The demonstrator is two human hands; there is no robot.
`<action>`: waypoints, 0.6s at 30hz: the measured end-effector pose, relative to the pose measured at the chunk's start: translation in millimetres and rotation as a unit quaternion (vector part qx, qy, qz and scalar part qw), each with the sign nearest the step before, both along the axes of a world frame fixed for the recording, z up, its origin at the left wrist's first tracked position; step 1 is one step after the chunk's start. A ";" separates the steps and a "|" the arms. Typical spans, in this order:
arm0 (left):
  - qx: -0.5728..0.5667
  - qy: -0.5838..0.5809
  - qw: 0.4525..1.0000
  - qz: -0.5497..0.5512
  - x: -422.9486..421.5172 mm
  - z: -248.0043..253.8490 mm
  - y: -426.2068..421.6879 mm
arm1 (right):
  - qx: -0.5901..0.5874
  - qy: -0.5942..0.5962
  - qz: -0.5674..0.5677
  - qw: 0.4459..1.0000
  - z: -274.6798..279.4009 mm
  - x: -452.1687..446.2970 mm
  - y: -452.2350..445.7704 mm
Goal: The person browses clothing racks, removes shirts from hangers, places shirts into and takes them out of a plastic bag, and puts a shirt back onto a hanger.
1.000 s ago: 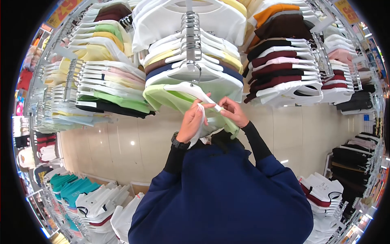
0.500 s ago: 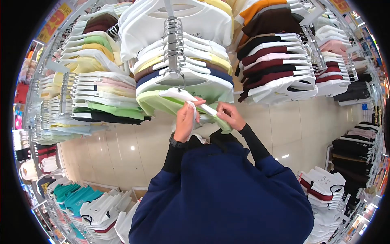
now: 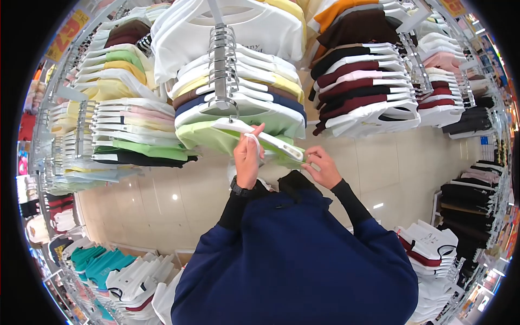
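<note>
Above a glossy beige tiled floor [image 3: 379, 173], under bright store lighting, rows of hung clothes curve around a person in a navy top [image 3: 325, 254]. Two price signs show at the upper corners, one at left [image 3: 67, 35] and one at right [image 3: 454, 6]; two teal garments [image 3: 110, 268] lie at lower left. Two hands work on one white hanger [image 3: 281, 144] and one light-green shirt [image 3: 203, 138], just below the near end of a chrome rail [image 3: 221, 81]. The shirt drapes over the hanger's left shoulder, while the right arm lies bare, tilted downward, a long slot near its tip. The left hand [image 3: 248, 161], above a black watch [image 3: 241, 187], clasps the hanger near its middle, a white strip [image 3: 253, 138] looped at its fingers. The right hand [image 3: 323, 165] pinches green cloth between thumb and fingers beside the bare tip. Whether the hanger's hook sits on the rail, I cannot tell.
</note>
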State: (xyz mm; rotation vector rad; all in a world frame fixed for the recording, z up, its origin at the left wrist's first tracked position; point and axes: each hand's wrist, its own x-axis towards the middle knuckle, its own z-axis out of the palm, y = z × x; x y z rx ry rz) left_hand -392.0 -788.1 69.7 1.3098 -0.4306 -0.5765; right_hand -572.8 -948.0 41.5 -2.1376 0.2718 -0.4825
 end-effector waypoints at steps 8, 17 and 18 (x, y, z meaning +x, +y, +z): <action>-0.015 0.004 1.000 0.009 -7.8 3.3 -5.1 | 0.005 0.041 -0.111 0.993 -50.7 -5.5 6.8; -0.020 0.055 0.998 0.007 -27.6 18.0 -5.7 | -0.015 0.011 -0.125 0.992 -128.9 48.1 0.8; -0.027 0.056 0.998 0.006 -29.9 19.5 -5.8 | 0.015 0.017 -0.114 0.993 -133.3 62.4 0.4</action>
